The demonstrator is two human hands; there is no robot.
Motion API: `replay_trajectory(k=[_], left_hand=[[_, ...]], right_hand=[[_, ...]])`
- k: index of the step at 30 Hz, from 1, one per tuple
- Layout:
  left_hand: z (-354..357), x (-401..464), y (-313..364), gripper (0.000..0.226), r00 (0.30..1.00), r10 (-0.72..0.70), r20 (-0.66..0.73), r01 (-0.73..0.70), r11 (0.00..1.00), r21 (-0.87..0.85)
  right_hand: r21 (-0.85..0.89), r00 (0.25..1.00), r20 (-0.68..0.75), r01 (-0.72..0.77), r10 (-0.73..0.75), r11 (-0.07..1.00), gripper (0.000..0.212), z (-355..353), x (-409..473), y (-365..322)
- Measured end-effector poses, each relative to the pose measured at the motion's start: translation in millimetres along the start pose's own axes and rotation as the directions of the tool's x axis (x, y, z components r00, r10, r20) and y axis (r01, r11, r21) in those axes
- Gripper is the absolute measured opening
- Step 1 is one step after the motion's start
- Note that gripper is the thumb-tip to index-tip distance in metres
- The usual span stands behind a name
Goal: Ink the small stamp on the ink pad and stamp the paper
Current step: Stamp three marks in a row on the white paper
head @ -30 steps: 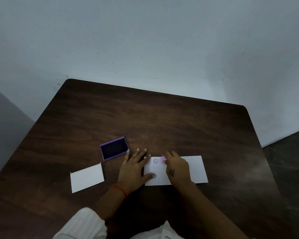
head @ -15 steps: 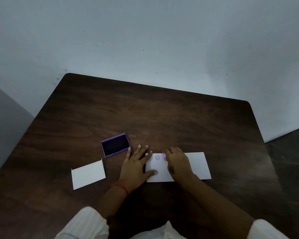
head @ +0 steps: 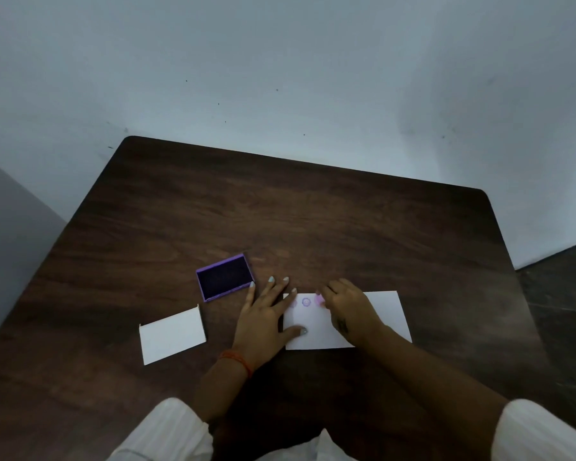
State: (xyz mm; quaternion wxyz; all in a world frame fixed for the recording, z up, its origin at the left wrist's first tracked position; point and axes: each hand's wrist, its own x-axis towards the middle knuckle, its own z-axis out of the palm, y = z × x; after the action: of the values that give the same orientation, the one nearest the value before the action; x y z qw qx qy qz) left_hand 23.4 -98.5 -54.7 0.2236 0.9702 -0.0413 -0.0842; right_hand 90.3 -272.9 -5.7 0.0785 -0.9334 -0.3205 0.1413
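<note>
Pinching the pink stamp (head: 319, 299) in the right grip (head: 348, 309), pressing it onto the paper (head: 381, 311) beside a ring print (head: 305, 301) just left of it. Splaying the left grip (head: 263, 319) flat and empty, pinning the paper's left edge against sliding. Lying open beyond that: the pad (head: 225, 277). Keeping both grips as half a second ago; only the view shifting.

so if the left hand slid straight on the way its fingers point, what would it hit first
Probably nothing: the left hand points away across bare table, and the ink pad sits just off to its left, by the little finger. Only the far table edge lies ahead.
</note>
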Motion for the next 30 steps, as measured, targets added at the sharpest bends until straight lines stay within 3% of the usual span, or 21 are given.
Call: replay_trajectory(k=[14, 16, 18, 19, 21, 23, 24, 26, 28, 30], left_hand=[[-2, -1, 2, 0.076, 1.000, 0.000, 0.012, 0.000, 1.000, -0.008], [-5, 0, 3, 0.076, 1.000, -0.001, 0.014, 0.001, 1.000, -0.006], [-8, 1, 5, 0.076, 1.000, -0.001, 0.029, 0.001, 1.000, 0.001], [-9, 1, 5, 0.076, 0.999, -0.001, 0.037, 0.001, 1.000, 0.002], [-11, 1, 7, 0.076, 0.999, -0.007, 0.042, 0.007, 1.000, -0.008], [-15, -1, 9, 0.077, 0.999, -0.017, 0.028, 0.018, 0.999, -0.044], [-17, -1, 9, 0.077, 1.000, -0.023, 0.007, 0.023, 0.998, -0.066], [-22, -5, 9, 0.074, 0.998, -0.033, -0.051, 0.027, 0.993, -0.111], [-28, -13, 6, 0.070, 0.992, -0.049, -0.115, 0.031, 0.987, -0.156], [-32, -22, -2, 0.069, 0.982, -0.090, -0.164, 0.055, 0.976, -0.209]], right_hand=[[-0.017, 0.997, 0.019, -0.068, 0.068, 0.998, 0.036, -3, -1, -7], [0.031, 0.991, 0.051, -0.126, 0.124, 0.992, 0.034, -9, 3, -8], [0.185, 0.966, 0.109, -0.250, 0.233, 0.951, 0.029, -17, 5, -8], [0.323, 0.956, 0.094, -0.292, 0.277, 0.900, 0.024, -18, 3, -6], [0.626, 0.942, -0.096, -0.194, 0.322, 0.755, 0.012, -17, -8, -9], [0.808, 0.867, -0.188, -0.131, 0.461, 0.575, 0.008, -15, -18, -13], [0.872, 0.827, -0.144, -0.153, 0.543, 0.464, 0.008, -14, -19, -14], [0.963, 0.757, 0.079, -0.226, 0.648, 0.146, 0.020, -14, -17, -16], [0.961, 0.736, 0.273, -0.184, 0.619, -0.206, 0.024, -16, -16, -16], [0.894, 0.767, 0.334, -0.074, 0.548, -0.441, 0.021, -17, -21, -18]])
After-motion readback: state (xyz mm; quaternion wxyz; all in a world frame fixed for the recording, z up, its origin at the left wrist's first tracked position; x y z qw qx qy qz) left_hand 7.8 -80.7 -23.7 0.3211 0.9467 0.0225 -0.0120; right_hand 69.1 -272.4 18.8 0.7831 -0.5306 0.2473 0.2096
